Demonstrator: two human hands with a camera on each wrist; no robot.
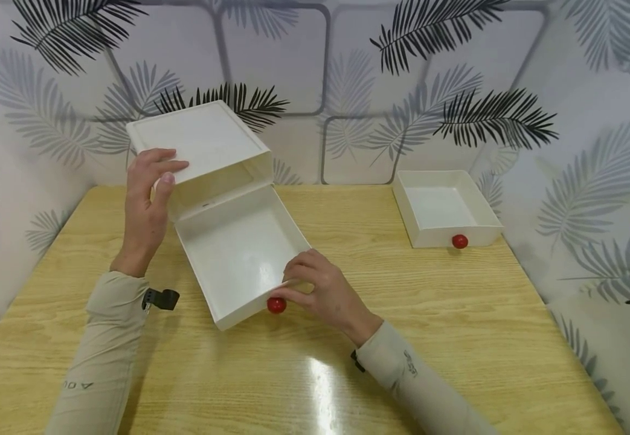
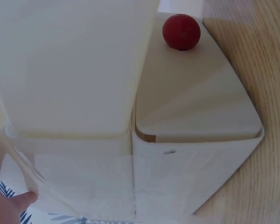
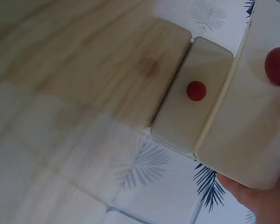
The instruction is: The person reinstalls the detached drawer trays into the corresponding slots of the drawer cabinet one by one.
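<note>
My left hand (image 1: 148,199) grips the left side of a white box casing (image 1: 200,142). The casing is tilted, and its open side faces down toward me. Below that opening lies a white drawer (image 1: 246,248), its far end meeting the casing's lower edge. At the drawer's front right corner, my right hand (image 1: 325,287) pinches the wall beside a round red knob (image 1: 276,304). The right wrist view catches only part of this hand (image 3: 261,200) under the drawer front (image 3: 247,121). A thumb or finger of the left hand (image 2: 11,205) shows at the left wrist view's lower left.
A second white drawer (image 1: 442,205), with its own red knob (image 1: 459,241), stands on the wooden table (image 1: 380,278) at the back right. Behind and beside the table rise walls covered with leaf-patterned sheeting (image 1: 358,78). Dark straps (image 1: 160,299) circle the sleeves near the wrists.
</note>
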